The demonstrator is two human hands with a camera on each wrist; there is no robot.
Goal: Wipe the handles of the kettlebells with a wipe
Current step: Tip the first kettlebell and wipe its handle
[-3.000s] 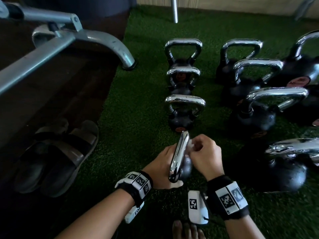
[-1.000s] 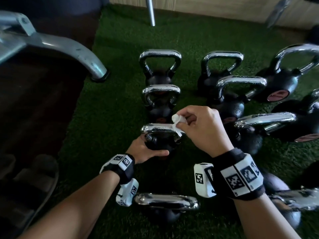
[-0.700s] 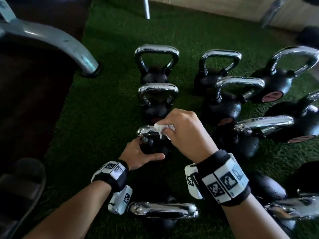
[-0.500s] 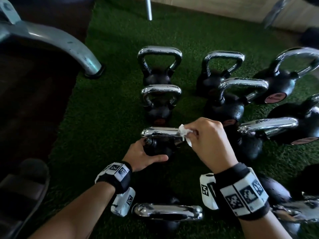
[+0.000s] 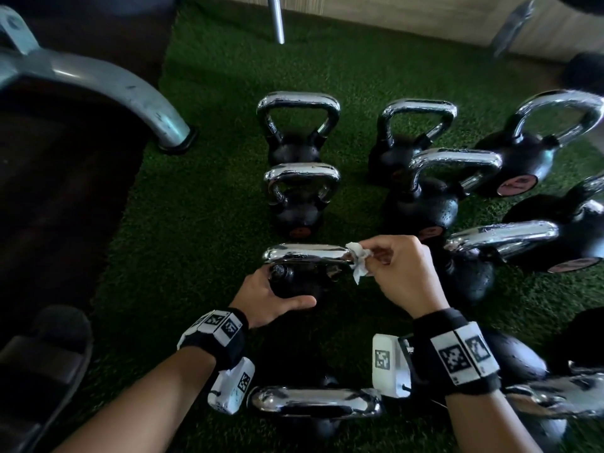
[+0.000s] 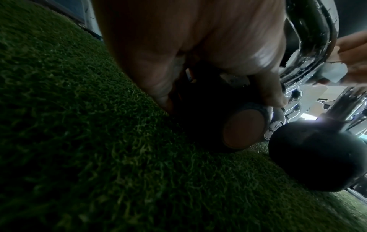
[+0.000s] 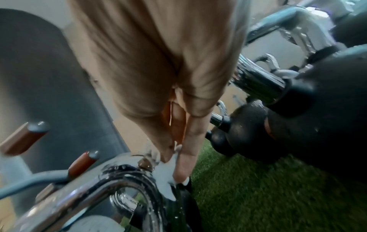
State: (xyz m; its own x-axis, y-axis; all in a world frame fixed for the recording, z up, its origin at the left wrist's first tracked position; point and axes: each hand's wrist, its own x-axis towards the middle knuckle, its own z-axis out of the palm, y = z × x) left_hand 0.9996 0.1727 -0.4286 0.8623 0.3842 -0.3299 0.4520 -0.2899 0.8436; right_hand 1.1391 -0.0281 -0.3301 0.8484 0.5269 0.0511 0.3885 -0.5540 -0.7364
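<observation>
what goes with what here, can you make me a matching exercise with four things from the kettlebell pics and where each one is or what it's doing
Things:
1. wipe
2. left hand
3. right hand
4. sandal

States or places:
A. grips the black body of the kettlebell
B. lies on the dark floor beside the turf
C. pinches the wipe
D. pressed at the right end of the chrome handle

Pairs: 1-D, 2-A, 3-C, 4-B

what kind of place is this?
Most likely a gym or fitness studio: rows of black kettlebells with chrome handles stand on green artificial turf, and a grey curved machine leg rests at the turf's edge.
</observation>
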